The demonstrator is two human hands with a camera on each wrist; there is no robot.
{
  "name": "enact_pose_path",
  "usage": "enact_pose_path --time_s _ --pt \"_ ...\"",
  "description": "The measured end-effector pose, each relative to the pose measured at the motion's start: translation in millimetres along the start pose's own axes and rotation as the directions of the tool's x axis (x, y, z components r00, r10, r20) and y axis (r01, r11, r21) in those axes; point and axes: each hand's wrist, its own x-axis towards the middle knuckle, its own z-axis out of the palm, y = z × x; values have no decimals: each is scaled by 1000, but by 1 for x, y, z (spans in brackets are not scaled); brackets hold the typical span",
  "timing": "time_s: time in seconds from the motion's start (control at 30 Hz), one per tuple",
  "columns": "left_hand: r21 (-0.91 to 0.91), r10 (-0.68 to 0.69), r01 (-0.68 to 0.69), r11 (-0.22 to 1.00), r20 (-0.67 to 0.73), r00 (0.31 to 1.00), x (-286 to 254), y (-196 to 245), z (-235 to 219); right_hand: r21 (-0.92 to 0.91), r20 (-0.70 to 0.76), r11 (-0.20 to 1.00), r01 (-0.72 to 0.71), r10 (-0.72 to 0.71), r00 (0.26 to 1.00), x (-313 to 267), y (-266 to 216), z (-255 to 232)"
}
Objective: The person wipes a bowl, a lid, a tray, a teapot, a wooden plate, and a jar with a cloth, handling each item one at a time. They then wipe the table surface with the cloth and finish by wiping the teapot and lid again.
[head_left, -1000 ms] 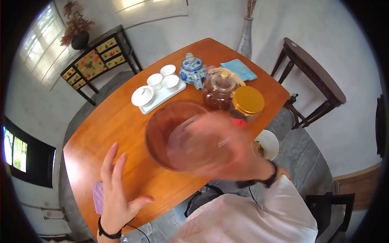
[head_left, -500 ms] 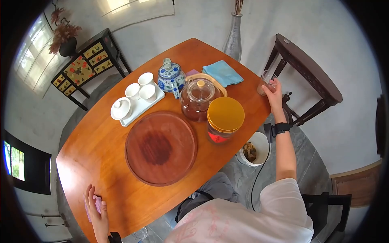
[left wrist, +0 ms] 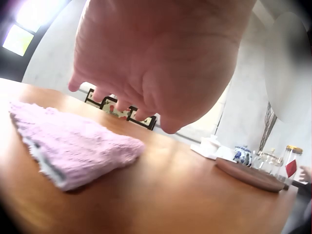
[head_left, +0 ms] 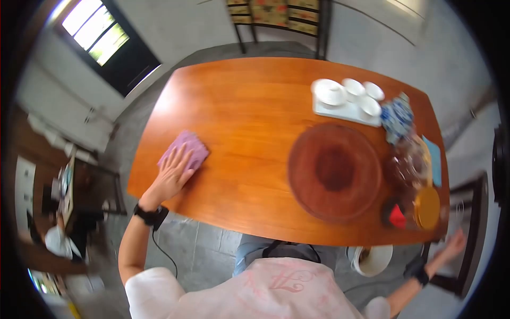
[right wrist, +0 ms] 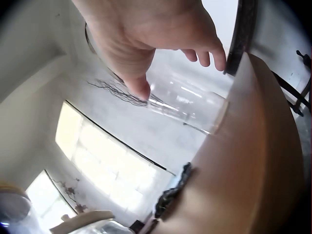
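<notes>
My left hand lies over a purple fluffy cloth near the table's left edge, fingers extended and slightly spread. The left wrist view has the folded cloth on the wood under the palm, with its grey-white underside showing at one edge. At the far right, my blurred right hand is past the table's corner. In the right wrist view a clear glass stands on the tabletop near its edge. The thumb overlaps the rim, and the other fingers are stretched out, apart from the glass.
A round brown wooden tray with a dark wet patch sits right of centre. Behind it are white cups on a small tray and a blue-white teapot. A glass kettle and gold-lidded jar stand rightward. A white bucket is below.
The view has swung left. My right hand carried the glass from over the tray to the table's right corner and let it go. My left hand came down onto the purple cloth.
</notes>
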Motion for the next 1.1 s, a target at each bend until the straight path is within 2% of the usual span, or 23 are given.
enact_pose_path --time_s 0.07,0.13,0.17,0.23,0.27,0.3,0.37,0.43,0.47,0.5,0.53,0.6,0.63,0.67,0.73,0.8,0.83,0.87,0.93,0.97,1.0,1.07,1.1 --pt "-57 -64 67 996 44 997 -11 -11 3 73 -189 992 106 -90 978 -38 -106 0" --pt "23 -28 26 999 111 993 -15 -26 8 193 -173 904 382 -352 920 -82 -186 6" --pt "-11 -25 27 1000 166 986 -7 -28 21 -24 -126 823 567 -565 815 -103 -208 17" --pt "9 41 -42 999 105 994 10 -22 33 -19 -171 724 690 -682 711 -189 -305 69" --pt "31 122 -124 992 47 991 23 -13 37 364 -57 664 653 -684 727 -213 -326 95" --pt "43 192 -196 980 94 977 38 4 33 689 51 533 492 -712 700 -231 -331 112" --pt "56 347 -353 934 93 933 75 44 36 715 371 662 226 -633 680 -257 -305 121" --pt "73 437 -439 896 42 899 114 68 45 588 471 736 337 -650 596 -286 -328 157" --pt "52 437 -435 899 -27 899 139 70 46 593 457 728 344 -656 600 -294 -331 164" --pt "26 432 -432 902 -98 896 160 65 46 553 602 786 276 -606 520 -299 -333 170" --pt "123 358 -339 933 -188 915 178 48 40 499 728 839 216 -541 420 -302 -332 176" --pt "185 17 -10 983 -34 999 206 -10 18 468 758 872 143 -479 442 -304 -320 183" --pt "191 19 2 982 -107 994 233 -88 61 421 795 905 57 -399 457 -304 -315 186" --pt "108 -253 249 963 29 967 228 -123 48 425 795 904 54 -401 455 -304 -314 190" --pt "-132 -544 551 824 92 834 213 -163 24 361 846 932 27 -339 412 -301 -316 199" --pt "-137 -577 590 796 126 807 228 -166 13 352 851 936 -19 -312 424 -300 -322 210" --pt "-137 -609 630 764 168 775 237 -167 12 351 869 936 30 -337 362 -295 -334 215" --pt "-129 -576 589 798 123 808 255 -173 16 350 886 934 74 -355 299 -293 -342 221" --pt "410 -271 161 898 228 935 301 -191 16 339 889 940 46 -336 313 -294 -346 230" --pt "259 -248 189 947 217 944 316 -182 2 341 892 938 63 -344 291 -294 -346 232" --pt "380 -243 122 917 287 927 334 -168 -9 343 895 935 85 -353 272 -293 -346 235" --pt "281 -170 106 954 215 962 377 -134 -2 311 907 947 83 -322 272 -289 -344 239" --pt "366 -21 -62 929 218 976 392 -105 -1 293 910 953 78 -303 281 -289 -343 242"
